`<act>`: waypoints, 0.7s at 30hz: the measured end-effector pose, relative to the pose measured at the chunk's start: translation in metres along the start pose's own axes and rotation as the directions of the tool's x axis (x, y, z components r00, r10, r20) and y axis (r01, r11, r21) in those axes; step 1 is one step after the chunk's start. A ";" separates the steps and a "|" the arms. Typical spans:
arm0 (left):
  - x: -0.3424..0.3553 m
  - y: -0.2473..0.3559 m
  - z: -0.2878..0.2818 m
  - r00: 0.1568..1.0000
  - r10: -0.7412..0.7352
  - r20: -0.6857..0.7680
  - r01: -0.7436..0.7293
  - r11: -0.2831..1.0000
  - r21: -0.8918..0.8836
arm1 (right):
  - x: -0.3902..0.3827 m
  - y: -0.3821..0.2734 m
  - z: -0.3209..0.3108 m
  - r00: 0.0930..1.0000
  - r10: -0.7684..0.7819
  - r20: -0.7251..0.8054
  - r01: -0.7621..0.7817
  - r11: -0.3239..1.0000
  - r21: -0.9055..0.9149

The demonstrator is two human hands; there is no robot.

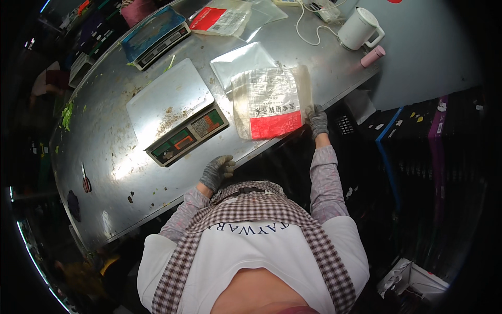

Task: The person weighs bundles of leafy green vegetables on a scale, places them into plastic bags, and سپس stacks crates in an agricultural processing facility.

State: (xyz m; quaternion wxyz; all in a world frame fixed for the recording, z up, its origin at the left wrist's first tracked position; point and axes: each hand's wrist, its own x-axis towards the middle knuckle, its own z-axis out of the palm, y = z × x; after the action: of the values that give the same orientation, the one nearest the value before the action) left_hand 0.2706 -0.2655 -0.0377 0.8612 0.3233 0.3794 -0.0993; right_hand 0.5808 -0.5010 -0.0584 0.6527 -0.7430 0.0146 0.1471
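My right hand (317, 121), in a grey striped glove, has its fingers closed on the right edge of a plastic sack (269, 97) with a red band, lying at the table's front edge. My left hand (219, 170), gloved alike, is at that edge below a steel-topped scale (170, 104), fingers loosely bent and apart, holding nothing visible. A clear, silvery plastic bag (238, 58) lies partly under the sack.
The steel table (104, 204) bears red-handled scissors (86, 182), a blue-trayed scale (157, 36), bags (219, 18), a white kettle (358, 31), a pink bottle (372, 56) and leafy scraps (67, 115). Black crates (418, 146) stand right. Another person (47, 83) is partly visible left.
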 end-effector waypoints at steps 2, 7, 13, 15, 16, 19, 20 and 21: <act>0.003 -0.004 0.009 1.000 -0.013 -0.015 0.013 1.000 -0.019 | -0.004 -0.047 0.003 0.956 -0.246 0.157 0.259 0.964 -0.062; 0.015 -0.011 0.019 0.999 -0.010 -0.033 0.008 0.998 -0.063 | 0.035 -0.102 -0.040 0.927 -0.372 0.051 0.339 0.887 0.313; 0.007 -0.008 0.036 0.993 0.014 -0.117 -0.033 0.986 -0.162 | 0.086 -0.024 -0.053 0.996 0.065 0.062 -0.076 0.975 0.210; 0.009 -0.013 0.028 0.993 0.024 -0.115 -0.045 0.981 -0.186 | 0.094 0.016 -0.049 0.990 0.130 0.059 -0.138 0.979 0.152; 0.009 -0.014 0.025 0.993 0.031 -0.113 -0.053 0.979 -0.196 | 0.100 0.033 -0.050 0.985 0.165 0.058 -0.171 0.976 0.137; 0.003 -0.012 0.011 0.958 0.053 -0.281 -0.090 0.989 -0.121 | 0.105 0.054 -0.050 0.975 0.220 0.036 -0.221 0.975 0.022; 0.002 -0.014 0.003 0.941 0.071 -0.332 -0.109 0.989 -0.096 | 0.103 0.052 -0.048 0.979 0.202 0.023 -0.202 0.979 -0.016; 0.002 -0.014 -0.008 0.912 0.132 -0.389 -0.173 0.982 -0.074 | 0.111 0.054 -0.053 0.989 0.140 -0.049 -0.144 0.986 -0.088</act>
State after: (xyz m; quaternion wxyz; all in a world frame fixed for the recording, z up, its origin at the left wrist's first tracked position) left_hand 0.2618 -0.2715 -0.0501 0.7919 0.3184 0.5183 0.0537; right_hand 0.6854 -0.5415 -0.1314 0.6054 -0.7722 0.0747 0.1781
